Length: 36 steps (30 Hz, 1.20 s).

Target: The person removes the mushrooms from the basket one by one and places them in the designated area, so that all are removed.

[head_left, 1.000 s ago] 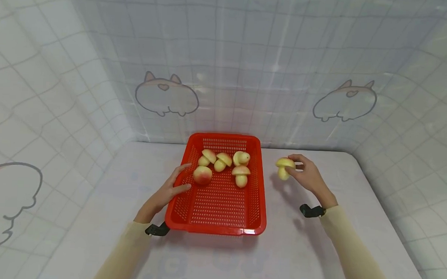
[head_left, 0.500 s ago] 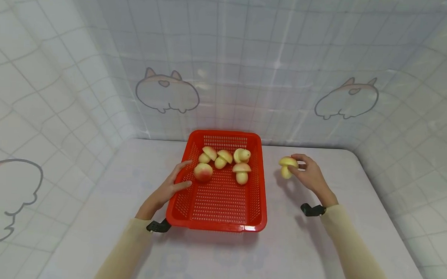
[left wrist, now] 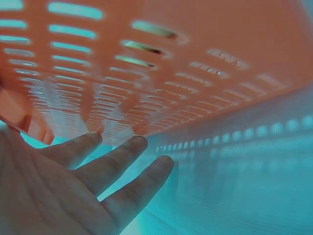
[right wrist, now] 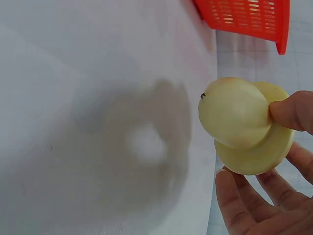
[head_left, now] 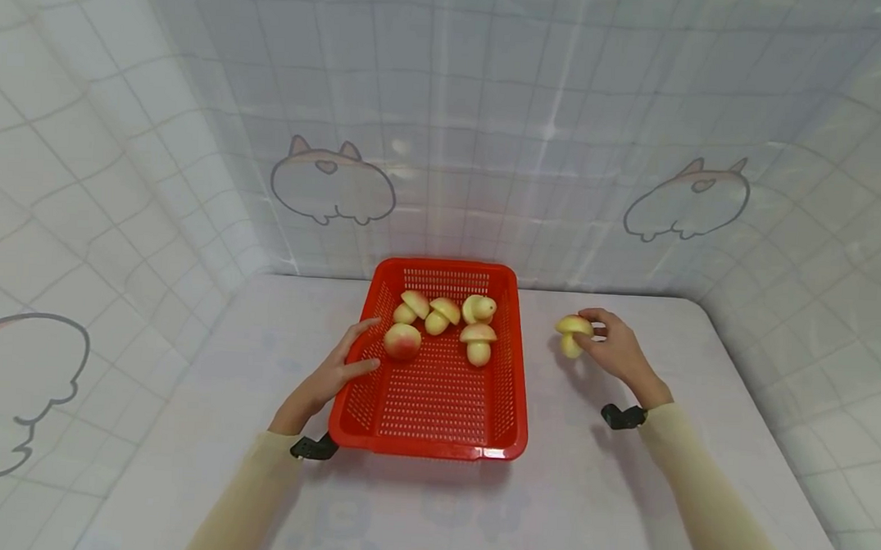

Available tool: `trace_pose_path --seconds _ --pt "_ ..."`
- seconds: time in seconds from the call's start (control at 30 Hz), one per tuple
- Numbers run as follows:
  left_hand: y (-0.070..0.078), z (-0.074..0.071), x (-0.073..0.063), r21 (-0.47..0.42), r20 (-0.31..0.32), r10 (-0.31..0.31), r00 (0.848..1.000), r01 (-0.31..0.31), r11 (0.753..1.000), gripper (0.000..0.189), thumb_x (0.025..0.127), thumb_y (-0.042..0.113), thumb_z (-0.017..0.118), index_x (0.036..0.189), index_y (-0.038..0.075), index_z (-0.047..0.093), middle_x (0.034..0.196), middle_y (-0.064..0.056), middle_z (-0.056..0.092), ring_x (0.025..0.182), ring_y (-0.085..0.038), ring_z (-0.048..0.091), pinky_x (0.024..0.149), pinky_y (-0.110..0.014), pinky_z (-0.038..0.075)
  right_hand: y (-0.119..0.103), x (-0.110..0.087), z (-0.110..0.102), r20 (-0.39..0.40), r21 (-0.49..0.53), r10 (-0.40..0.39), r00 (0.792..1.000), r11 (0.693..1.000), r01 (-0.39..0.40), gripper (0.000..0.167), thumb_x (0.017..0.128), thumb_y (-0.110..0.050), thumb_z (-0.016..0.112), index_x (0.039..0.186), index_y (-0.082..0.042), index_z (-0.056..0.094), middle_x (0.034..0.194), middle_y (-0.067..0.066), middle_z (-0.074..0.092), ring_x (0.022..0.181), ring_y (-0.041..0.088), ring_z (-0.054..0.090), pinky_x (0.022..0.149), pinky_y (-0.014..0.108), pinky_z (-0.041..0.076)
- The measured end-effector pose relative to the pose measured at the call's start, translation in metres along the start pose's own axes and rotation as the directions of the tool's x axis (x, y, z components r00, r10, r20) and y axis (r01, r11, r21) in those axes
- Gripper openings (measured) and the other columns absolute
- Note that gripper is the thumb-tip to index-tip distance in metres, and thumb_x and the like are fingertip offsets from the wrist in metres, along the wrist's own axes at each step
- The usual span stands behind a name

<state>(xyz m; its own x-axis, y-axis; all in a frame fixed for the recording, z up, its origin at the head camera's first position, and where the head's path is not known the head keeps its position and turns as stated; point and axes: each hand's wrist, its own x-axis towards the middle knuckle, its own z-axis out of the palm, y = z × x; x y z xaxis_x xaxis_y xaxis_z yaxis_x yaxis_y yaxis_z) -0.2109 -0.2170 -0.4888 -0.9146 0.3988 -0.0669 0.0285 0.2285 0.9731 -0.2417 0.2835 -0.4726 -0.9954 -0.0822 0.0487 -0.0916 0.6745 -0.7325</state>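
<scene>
My right hand (head_left: pixel 614 348) holds a yellow mushroom (head_left: pixel 574 334) above the white table, right of the basket. In the right wrist view the thumb presses where the stem joins the cap of this mushroom (right wrist: pixel 234 115), and the fingers curl about the cap's edge. At the left, my left hand (head_left: pixel 325 377) grips the side of a red perforated basket (head_left: pixel 427 450), thumb and one finger over its rim. The left wrist view shows the other fingers (left wrist: pixel 139 191) stretched below the basket wall (left wrist: pixel 210 63). Several mushrooms (head_left: pixel 478 342) with yellow stems and reddish caps lie towards the basket's far end.
The white table (head_left: pixel 592 511) extends around the basket. A pale grid-patterned wall covering (head_left: pixel 475 162) rises behind it, with similar sheets at both sides. The basket's corner (right wrist: pixel 244 17) shows at the top of the right wrist view.
My right hand has moved slightly to the right with the mushroom. The left hand keeps its place at the basket, and the mushrooms inside lie as before.
</scene>
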Motion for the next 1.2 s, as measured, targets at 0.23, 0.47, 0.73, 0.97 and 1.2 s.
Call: trace_pose_path --seconds 0.23,0.47,0.73,0.97,1.2 --pt "0.001 0.001 0.0 0.005 -0.001 0.006 1.0 -0.006 1.0 0.068 0.104 0.014 0.056 0.162 0.022 0.021 0.16 -0.021 0.026 0.126 -0.049 0.052 0.095 -0.053 0.057 0.003 0.003 0.001 0.01 -0.028 0.007 1.0 1.0 -0.007 0.048 0.098 -0.017 0.066 0.141 0.0 0.054 0.144 0.025 0.053 0.122 0.047 0.061 0.094 0.051 0.056" --pt "0.004 0.002 -0.001 0.009 -0.001 -0.002 1.0 0.002 1.0 0.067 0.104 0.014 0.055 0.162 0.023 0.021 0.16 -0.021 0.026 0.124 -0.05 0.053 0.095 -0.056 0.057 0.006 0.007 0.003 0.017 -0.021 0.008 1.0 1.0 -0.007 0.049 0.098 -0.016 0.066 0.142 0.001 0.053 0.145 0.026 0.052 0.124 0.049 0.059 0.096 0.054 0.055" --pt "0.004 0.003 -0.001 0.006 0.001 -0.004 1.0 0.004 1.0 0.067 0.104 0.014 0.055 0.161 0.024 0.023 0.159 -0.021 0.027 0.123 -0.049 0.054 0.096 -0.055 0.057 0.013 0.01 0.008 0.023 -0.008 0.022 1.0 1.0 -0.022 0.049 0.098 -0.017 0.065 0.142 0.001 0.053 0.145 0.026 0.053 0.124 0.049 0.058 0.094 0.051 0.055" --pt "0.003 0.003 -0.001 -0.014 0.009 0.011 1.0 -0.011 1.0 0.067 0.104 0.013 0.055 0.162 0.023 0.022 0.159 -0.022 0.027 0.122 -0.049 0.055 0.096 -0.058 0.056 0.017 0.012 0.012 0.014 0.008 0.022 1.0 1.0 -0.022 0.048 0.097 -0.017 0.065 0.141 0.001 0.054 0.145 0.026 0.054 0.123 0.049 0.059 0.096 0.054 0.054" --pt "0.002 0.003 -0.001 -0.027 0.009 0.008 1.0 -0.008 1.0 0.069 0.104 0.013 0.055 0.162 0.021 0.02 0.158 -0.023 0.029 0.121 -0.049 0.056 0.095 -0.058 0.057 0.021 0.016 0.015 0.01 0.006 -0.014 1.0 1.0 0.014 0.049 0.098 -0.017 0.066 0.141 0.003 0.053 0.143 0.029 0.054 0.122 0.05 0.059 0.103 0.058 0.05"
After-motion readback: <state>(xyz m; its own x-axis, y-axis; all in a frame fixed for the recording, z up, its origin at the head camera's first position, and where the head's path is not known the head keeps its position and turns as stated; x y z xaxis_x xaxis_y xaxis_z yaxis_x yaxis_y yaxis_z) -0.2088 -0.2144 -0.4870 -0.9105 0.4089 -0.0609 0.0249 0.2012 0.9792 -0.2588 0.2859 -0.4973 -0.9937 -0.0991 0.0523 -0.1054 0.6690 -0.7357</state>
